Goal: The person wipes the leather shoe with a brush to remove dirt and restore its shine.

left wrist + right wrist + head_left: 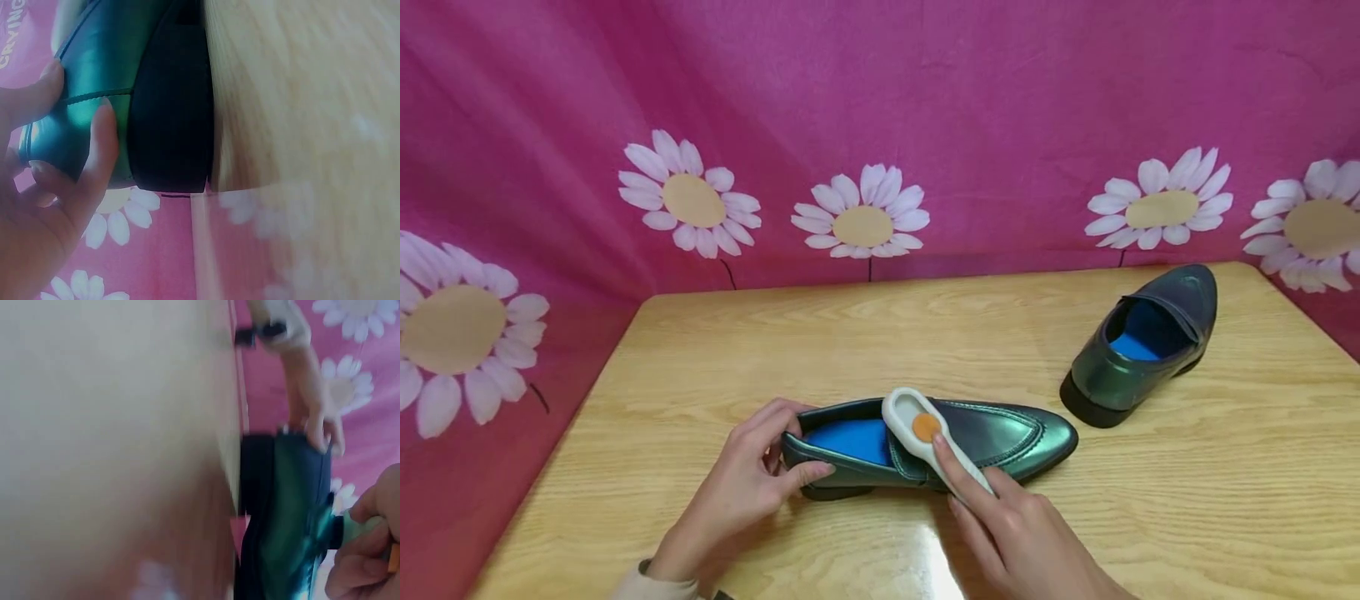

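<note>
A shiny dark green loafer (1000,429) with a blue insole lies on the table, toe to the right. My left hand (748,471) grips it at the heel, thumb on the near side and fingers on the far side; the left wrist view shows fingers against the heel counter above the black heel (169,125). My right hand (1030,533) holds a white, long-handled brush (912,406), its index finger on the orange button (925,427). The brush head is over the loafer's strap. Its dark underside (336,532) shows in the right wrist view, blurred.
The matching loafer (1101,379) stands at the right of the wooden table (820,342), its toe pointing away. Behind and at the sides hangs a magenta cloth (1000,100) printed with white daisies.
</note>
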Available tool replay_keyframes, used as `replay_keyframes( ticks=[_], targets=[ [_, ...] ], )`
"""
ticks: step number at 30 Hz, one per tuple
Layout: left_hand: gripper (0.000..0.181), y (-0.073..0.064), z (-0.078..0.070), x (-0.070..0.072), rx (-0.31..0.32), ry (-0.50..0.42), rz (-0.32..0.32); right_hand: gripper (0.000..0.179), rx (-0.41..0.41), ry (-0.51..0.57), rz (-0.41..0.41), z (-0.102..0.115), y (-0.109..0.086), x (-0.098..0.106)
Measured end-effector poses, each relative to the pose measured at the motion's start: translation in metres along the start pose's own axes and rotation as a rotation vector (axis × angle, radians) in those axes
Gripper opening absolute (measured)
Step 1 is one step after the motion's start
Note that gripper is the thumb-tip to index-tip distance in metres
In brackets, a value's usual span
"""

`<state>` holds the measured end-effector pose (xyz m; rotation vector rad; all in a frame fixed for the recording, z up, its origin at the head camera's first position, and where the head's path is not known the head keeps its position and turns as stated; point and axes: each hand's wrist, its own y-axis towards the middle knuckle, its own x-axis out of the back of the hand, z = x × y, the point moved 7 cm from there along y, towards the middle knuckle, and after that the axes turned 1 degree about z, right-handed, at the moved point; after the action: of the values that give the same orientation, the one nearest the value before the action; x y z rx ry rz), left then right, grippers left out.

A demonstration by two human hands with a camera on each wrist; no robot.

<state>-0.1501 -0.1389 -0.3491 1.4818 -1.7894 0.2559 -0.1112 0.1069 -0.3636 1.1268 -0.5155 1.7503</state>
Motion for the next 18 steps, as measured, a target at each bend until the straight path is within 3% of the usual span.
replay_keyframes(
  ticks=[3,7,13,18],
  targets=[
    [0.032,0.000,0.000,0.001,0.003,0.004,0.005,0.063,0.016,-0.024,-0.027,0.002,0.021,0.005],
    [0.031,-0.003,0.002,-0.003,0.022,-0.012,-0.001,0.062,0.031,-0.014,-0.024,0.003,0.027,0.004],
    [0.033,-0.001,0.001,-0.002,0.011,-0.028,-0.010,0.060,0.007,0.081,0.103,-0.004,-0.006,-0.006],
    [0.035,0.000,0.004,0.000,0.033,-0.056,-0.011,0.068,0.122,0.004,0.058,0.001,-0.037,-0.011]
  ],
)
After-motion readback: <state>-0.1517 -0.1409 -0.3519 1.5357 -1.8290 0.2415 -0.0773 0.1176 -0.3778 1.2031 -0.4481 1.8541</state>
